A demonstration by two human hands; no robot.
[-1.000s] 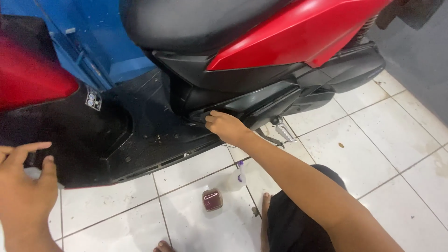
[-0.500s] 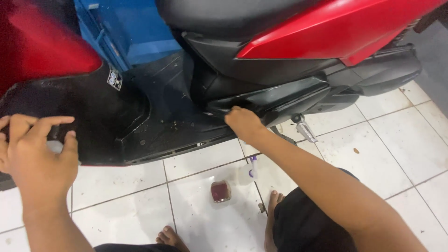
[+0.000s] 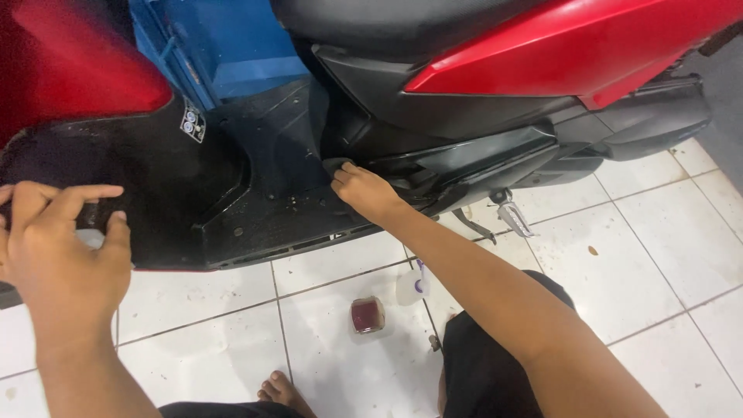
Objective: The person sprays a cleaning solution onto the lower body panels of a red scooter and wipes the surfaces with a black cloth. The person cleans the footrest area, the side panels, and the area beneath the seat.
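The right hand (image 3: 370, 190) is pressing a small dark pad or cloth (image 3: 334, 165) against the black inner panel (image 3: 290, 147) of a scooter, fingers curled closed around it, just below the front edge of the seat (image 3: 387, 23). The left hand (image 3: 62, 248) is gripping the front edge of the black footboard (image 3: 178, 209), fingers bent over it and thumb alongside. The red side panel (image 3: 573, 50) is running above the right forearm. On the white tiled floor (image 3: 658, 248) beneath are sitting a small container of dark red liquid (image 3: 367, 315) and, beside it, a small clear bottle (image 3: 412, 285).
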